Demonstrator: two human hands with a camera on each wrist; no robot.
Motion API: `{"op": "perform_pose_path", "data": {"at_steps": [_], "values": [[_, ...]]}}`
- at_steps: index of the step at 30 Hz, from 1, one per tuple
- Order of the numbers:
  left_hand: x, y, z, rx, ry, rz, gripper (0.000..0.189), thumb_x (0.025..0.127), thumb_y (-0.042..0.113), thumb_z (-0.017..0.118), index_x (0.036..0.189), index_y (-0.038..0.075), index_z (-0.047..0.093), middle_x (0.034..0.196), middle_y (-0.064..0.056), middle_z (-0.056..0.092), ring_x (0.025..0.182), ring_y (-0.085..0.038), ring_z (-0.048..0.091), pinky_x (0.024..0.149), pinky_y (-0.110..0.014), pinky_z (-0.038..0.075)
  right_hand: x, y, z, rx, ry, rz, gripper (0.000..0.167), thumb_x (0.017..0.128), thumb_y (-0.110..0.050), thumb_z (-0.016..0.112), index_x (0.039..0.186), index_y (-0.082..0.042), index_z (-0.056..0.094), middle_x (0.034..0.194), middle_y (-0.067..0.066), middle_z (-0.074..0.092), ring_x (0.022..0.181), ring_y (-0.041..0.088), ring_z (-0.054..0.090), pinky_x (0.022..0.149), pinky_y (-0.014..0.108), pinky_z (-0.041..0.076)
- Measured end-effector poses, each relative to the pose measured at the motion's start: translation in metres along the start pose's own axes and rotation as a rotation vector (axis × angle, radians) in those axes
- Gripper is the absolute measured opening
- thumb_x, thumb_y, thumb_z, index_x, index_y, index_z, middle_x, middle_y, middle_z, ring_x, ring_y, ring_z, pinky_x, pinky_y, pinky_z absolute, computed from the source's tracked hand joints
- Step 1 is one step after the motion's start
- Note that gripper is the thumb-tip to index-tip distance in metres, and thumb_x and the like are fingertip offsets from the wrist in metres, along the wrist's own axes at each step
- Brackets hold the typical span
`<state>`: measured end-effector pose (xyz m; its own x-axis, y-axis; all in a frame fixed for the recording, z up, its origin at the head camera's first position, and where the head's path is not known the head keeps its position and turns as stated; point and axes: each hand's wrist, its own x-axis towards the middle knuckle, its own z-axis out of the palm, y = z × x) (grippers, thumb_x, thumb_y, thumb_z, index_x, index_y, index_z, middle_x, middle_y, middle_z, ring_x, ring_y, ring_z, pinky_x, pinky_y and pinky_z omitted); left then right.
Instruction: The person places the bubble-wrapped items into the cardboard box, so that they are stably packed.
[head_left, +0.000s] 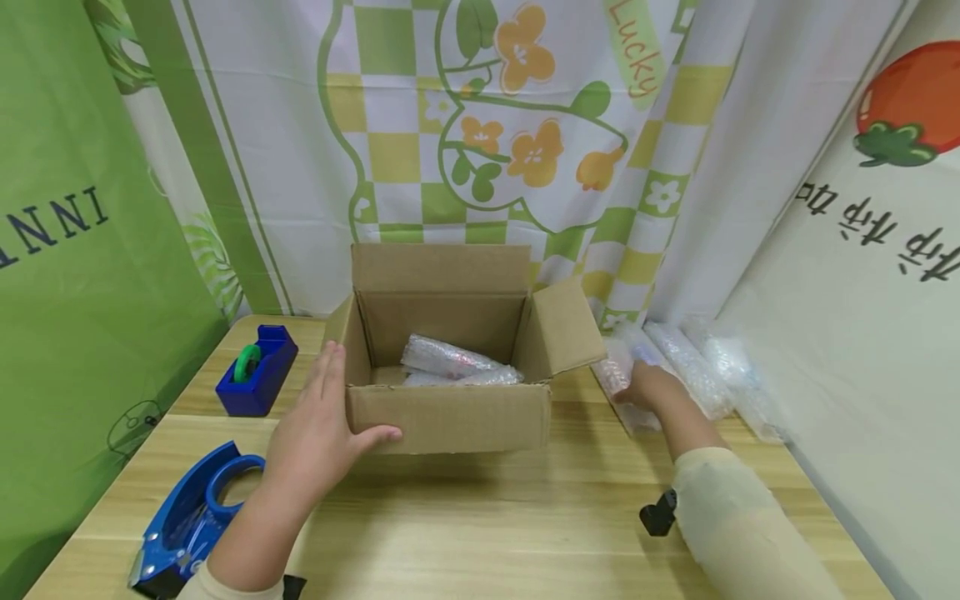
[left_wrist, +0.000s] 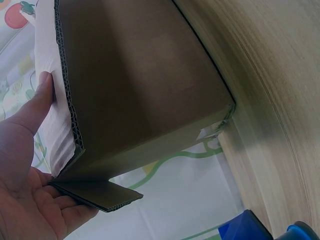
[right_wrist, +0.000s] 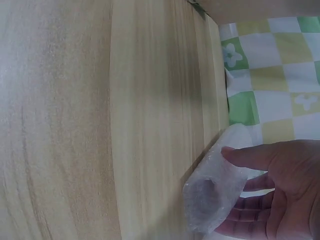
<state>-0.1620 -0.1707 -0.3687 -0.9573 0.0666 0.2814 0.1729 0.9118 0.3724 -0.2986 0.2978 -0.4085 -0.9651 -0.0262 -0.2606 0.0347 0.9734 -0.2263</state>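
An open cardboard box (head_left: pixel 450 419) stands mid-table, with bubble-wrapped items (head_left: pixel 450 358) inside. My left hand (head_left: pixel 313 433) rests at its front left corner, thumb straight across the front flap (left_wrist: pixel 52 125) and the other fingers along the small side flap (left_wrist: pixel 102 194). To the right of the box, my right hand (head_left: pixel 656 392) grips a bubble-wrapped roll (right_wrist: pixel 215 182), thumb on its near side and fingers around the other. More bubble-wrapped rolls (head_left: pixel 688 367) lie beside that hand, against the right side of the table.
A blue tape dispenser (head_left: pixel 258 392) with green tape stands at the table's back left. Nearer, a blue packing tape gun (head_left: pixel 183 517) lies by my left forearm. Patterned curtains (head_left: pixel 480 125) hang behind the wooden table (head_left: pixel 480 533), and a white cloth wall bounds its right side.
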Motion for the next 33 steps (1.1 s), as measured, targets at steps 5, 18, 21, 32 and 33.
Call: {"op": "perform_pose_path", "data": {"at_steps": [5,18,21,32,33], "values": [[0.0,0.0,0.0,-0.001,0.0,0.001,0.13,0.071,0.071,0.072,0.158,0.005,0.001,0.165,-0.017,0.006,0.148,-0.042,0.019,0.108,-0.063,0.035,0.0,0.002,-0.001,-0.007,-0.005,-0.003,0.078,0.086,-0.03,0.07,0.135,0.02,0.037,0.137,0.043,0.041,0.124,0.057,0.044,0.104,0.062,0.04],[0.0,0.0,0.001,0.005,0.009,0.01,0.13,0.072,0.07,0.073,0.158,0.004,0.001,0.165,-0.018,0.007,0.148,-0.042,0.019,0.106,-0.063,0.037,-0.02,-0.01,-0.036,0.075,-0.057,-0.039,0.08,0.09,-0.026,0.066,0.145,0.017,0.026,0.143,0.041,0.035,0.096,0.045,0.064,0.079,0.051,0.056],[0.0,-0.001,0.001,0.009,0.013,0.012,0.13,0.072,0.07,0.073,0.158,0.004,0.002,0.164,-0.019,0.007,0.148,-0.042,0.02,0.105,-0.063,0.038,-0.025,-0.014,-0.048,0.049,-0.034,-0.062,0.076,0.09,-0.028,0.067,0.142,0.016,0.033,0.14,0.04,0.041,0.098,0.044,0.064,0.082,0.052,0.054],[0.001,0.001,0.0,0.007,-0.004,-0.004,0.13,0.072,0.072,0.071,0.158,0.005,0.001,0.165,-0.017,0.006,0.148,-0.041,0.019,0.102,-0.063,0.041,-0.05,-0.033,-0.091,0.022,0.071,-0.087,0.079,0.095,-0.035,0.06,0.148,0.013,0.026,0.145,0.039,0.034,0.13,0.06,0.035,0.104,0.069,0.033],[0.001,0.001,0.0,0.007,-0.005,-0.003,0.13,0.072,0.071,0.071,0.158,0.005,0.001,0.165,-0.017,0.006,0.148,-0.042,0.019,0.102,-0.063,0.041,-0.052,-0.035,-0.094,0.023,0.081,-0.085,0.079,0.096,-0.035,0.06,0.148,0.012,0.026,0.145,0.04,0.034,0.13,0.06,0.035,0.105,0.07,0.032]]}}
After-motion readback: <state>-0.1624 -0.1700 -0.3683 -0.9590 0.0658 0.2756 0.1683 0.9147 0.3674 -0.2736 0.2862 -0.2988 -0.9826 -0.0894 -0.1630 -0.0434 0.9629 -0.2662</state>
